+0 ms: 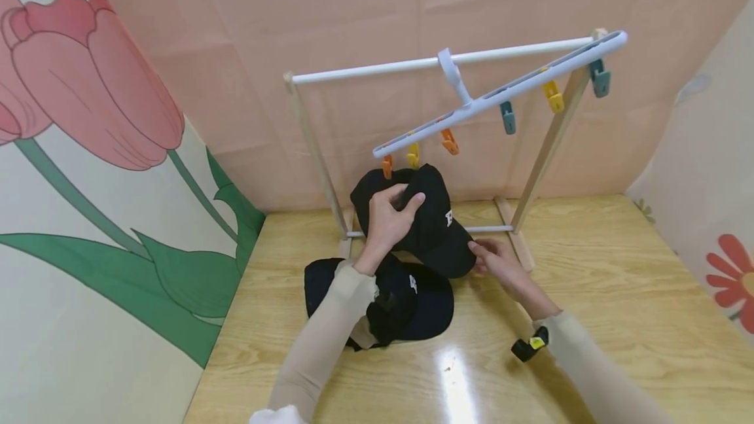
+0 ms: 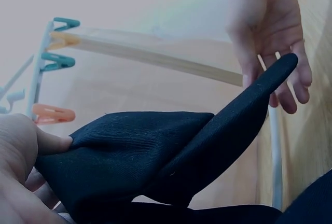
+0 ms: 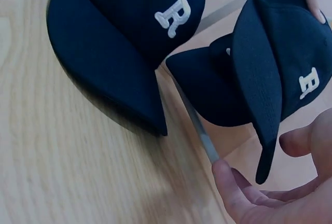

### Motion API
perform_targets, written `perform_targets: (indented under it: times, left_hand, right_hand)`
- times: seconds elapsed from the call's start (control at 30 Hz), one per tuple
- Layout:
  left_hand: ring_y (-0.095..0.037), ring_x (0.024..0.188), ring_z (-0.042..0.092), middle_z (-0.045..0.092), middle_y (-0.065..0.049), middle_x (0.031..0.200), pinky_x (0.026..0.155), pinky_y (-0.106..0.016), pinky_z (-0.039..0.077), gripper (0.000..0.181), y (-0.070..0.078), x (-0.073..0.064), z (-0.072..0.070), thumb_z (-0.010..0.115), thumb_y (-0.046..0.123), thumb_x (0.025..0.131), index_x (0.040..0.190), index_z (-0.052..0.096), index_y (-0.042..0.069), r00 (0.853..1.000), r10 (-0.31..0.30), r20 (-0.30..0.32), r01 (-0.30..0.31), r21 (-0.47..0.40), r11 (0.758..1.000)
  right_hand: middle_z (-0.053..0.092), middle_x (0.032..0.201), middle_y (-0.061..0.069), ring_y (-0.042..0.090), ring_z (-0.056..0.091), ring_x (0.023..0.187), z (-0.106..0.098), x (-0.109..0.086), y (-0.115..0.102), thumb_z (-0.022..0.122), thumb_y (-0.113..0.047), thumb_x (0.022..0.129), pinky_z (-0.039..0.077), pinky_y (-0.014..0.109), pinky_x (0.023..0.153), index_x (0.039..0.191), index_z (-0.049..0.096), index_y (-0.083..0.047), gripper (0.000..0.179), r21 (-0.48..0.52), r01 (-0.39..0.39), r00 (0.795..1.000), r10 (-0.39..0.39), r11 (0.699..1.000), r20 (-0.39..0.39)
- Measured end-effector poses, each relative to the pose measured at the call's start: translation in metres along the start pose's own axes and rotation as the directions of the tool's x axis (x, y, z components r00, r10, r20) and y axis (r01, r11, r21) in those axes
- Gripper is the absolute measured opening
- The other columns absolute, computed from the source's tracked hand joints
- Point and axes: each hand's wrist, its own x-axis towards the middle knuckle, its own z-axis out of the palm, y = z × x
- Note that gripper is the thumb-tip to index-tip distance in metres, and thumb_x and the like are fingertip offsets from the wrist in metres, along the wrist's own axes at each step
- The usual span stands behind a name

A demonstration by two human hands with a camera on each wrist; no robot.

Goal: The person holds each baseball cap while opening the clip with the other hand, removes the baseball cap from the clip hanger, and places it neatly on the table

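Observation:
My left hand (image 1: 390, 220) pinches the crown edge of a black baseball cap (image 1: 432, 214), thumb on one side and fingers on the other. This cap has a white letter on its front and its brim points down to the right. Around the brim's tip lie the relaxed, spread fingers of my right hand (image 3: 290, 182), with the thumb near the edge. Another dark cap (image 1: 366, 194) hangs behind the held one, below an orange clip (image 1: 387, 167) and a yellow clip (image 1: 413, 154). A further dark cap (image 3: 119, 53), with a white R, sits on the table under my left forearm.
A light blue clip hanger (image 1: 501, 98) hooks over the white rail (image 1: 377, 69) of a wooden-legged stand and slants up to the right. Several coloured clips dangle along it. The stand's foot (image 1: 514, 234) is just behind my right hand on the wooden table (image 1: 612, 306).

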Motion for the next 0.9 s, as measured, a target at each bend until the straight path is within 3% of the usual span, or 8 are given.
perform_targets:
  times: [0.4, 0.7, 0.9]
  left_hand:
    - [-0.018, 0.085, 0.075, 0.082, -0.012, 0.102, 0.079, -0.023, 0.057, 0.022, 0.001, 0.000, 0.002, 0.081, 0.022, 0.097, 0.111, 0.082, 0.005, 0.999, -0.013, 0.029, 0.013, -0.001, 1.000]
    - [-0.025, 0.104, 0.078, 0.081, -0.013, 0.113, 0.095, -0.038, 0.062, 0.034, 0.004, 0.000, -0.002, 0.080, 0.026, 0.097, 0.124, 0.075, 0.006, 0.990, -0.092, 0.105, 0.095, -0.028, 0.995]
    - [-0.023, 0.108, 0.076, 0.081, -0.012, 0.115, 0.097, -0.037, 0.058, 0.031, 0.010, 0.001, -0.004, 0.077, 0.025, 0.100, 0.125, 0.076, 0.007, 0.987, -0.106, 0.120, 0.113, -0.049, 0.992]
  right_hand:
    - [0.061, 0.129, 0.020, 0.003, 0.071, 0.087, 0.000, -0.001, -0.001, 0.048, -0.030, 0.115, 0.064, 0.031, 0.083, 0.154, 0.031, 0.021, 0.066, 0.106, -0.001, 0.999, -0.003, 0.994, 0.038]
    - [0.047, 0.148, 0.038, 0.004, 0.069, 0.092, -0.008, -0.002, -0.001, 0.048, -0.024, 0.115, 0.062, 0.027, 0.083, 0.155, 0.028, 0.022, 0.064, 0.084, 0.027, 0.999, -0.030, 0.996, 0.039]
    - [0.041, 0.153, 0.039, 0.004, 0.068, 0.097, -0.015, -0.005, -0.006, 0.049, -0.026, 0.115, 0.062, 0.028, 0.087, 0.157, 0.027, 0.020, 0.066, 0.082, 0.023, 0.999, -0.026, 0.996, 0.035]
